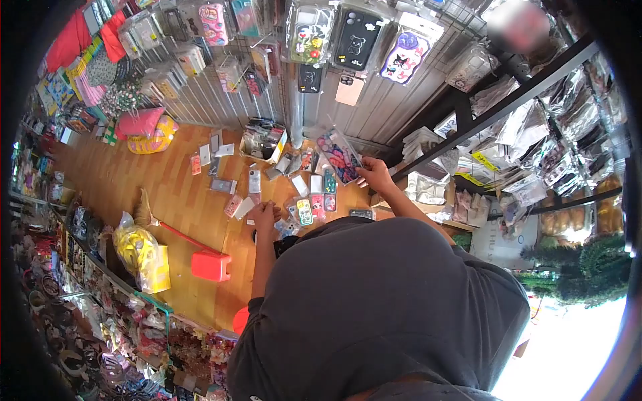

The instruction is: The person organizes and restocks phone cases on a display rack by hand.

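My right hand (pixel 376 176) grips the lower edge of a phone case in clear packaging (pixel 339 158), patterned in dark, pink and blue. It holds the case tilted above the floor. My left hand (pixel 265 214) is low over the floor, its fingers loosely bent and apart, with nothing visible in them. Beside it lie a pale packaged case (pixel 243 208) and a pink case (pixel 233 205). Several more packaged phone cases are spread between my hands, among them a green-and-white one (pixel 305 212) and a dark green one (pixel 330 181).
An open carton of packaged cases (pixel 275 151) stands beyond the spread. A red dustpan (pixel 210 266) and a yellow bag (pixel 137 244) are on the wooden floor at left. Phone cases hang on the wall rack (pixel 361 39). A black metal frame (pixel 495 103) runs along the right.
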`<state>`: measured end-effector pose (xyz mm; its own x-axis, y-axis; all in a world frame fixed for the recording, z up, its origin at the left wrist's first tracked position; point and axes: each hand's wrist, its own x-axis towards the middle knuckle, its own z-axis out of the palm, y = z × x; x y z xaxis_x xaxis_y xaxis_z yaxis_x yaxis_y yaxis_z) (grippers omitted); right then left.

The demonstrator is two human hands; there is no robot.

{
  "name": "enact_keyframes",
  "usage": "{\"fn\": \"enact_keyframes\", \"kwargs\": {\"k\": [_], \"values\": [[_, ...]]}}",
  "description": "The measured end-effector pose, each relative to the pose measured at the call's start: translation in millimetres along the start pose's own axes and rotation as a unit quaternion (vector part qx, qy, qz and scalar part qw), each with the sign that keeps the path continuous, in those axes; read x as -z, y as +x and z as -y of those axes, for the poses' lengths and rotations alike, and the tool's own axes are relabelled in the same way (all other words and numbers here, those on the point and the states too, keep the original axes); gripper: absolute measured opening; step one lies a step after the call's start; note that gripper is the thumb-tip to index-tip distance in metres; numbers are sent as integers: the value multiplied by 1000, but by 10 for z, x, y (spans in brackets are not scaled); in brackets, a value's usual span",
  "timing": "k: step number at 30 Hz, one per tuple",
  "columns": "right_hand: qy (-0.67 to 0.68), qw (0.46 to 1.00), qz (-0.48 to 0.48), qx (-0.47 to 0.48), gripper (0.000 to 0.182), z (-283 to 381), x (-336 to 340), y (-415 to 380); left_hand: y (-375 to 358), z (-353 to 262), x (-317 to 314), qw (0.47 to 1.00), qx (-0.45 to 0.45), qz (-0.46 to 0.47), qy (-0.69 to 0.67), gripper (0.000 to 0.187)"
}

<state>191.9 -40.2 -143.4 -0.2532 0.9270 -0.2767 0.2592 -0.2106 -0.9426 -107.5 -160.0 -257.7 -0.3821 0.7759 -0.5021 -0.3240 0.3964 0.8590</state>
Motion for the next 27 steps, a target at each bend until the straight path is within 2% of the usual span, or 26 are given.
{"fn": "enact_keyframes", "kwargs": {"k": [6,7,8,9,11,14,17,21,23,24,25,27], "values": [[-152,987,26,38,23,116,-160,-55,-10,88,101,999,16,-18,-21,18],[-152,987,24,38,23,71,-167,-36,-29,60,125,998,34,36,33,22],[-200,976,17,81,24,-17,-177,-1,-47,28,150,991,52,90,87,26],[-246,961,11,124,25,-64,-196,18,-110,-35,129,991,50,91,88,26],[-261,957,16,124,28,71,-236,-20,-313,-213,-17,964,58,201,163,36],[-326,929,36,171,23,-8,-247,67,-599,-593,-343,894,-70,391,209,41],[-310,932,29,187,23,-11,-275,101,-914,-887,-732,833,-146,473,248,39],[-302,941,16,150,25,-33,-264,117,-975,-945,-945,804,-132,501,292,39],[-355,900,-9,253,27,-71,-256,87,-916,-920,-975,795,-111,506,316,39],[-339,917,-4,212,29,-125,-257,111,-887,-922,-973,791,-102,506,328,39],[-332,920,-28,206,29,-84,-224,74,-868,-932,-977,787,-95,506,338,39],[-333,924,-13,188,27,7,-184,37,-826,-948,-966,782,-82,503,359,39]]}}
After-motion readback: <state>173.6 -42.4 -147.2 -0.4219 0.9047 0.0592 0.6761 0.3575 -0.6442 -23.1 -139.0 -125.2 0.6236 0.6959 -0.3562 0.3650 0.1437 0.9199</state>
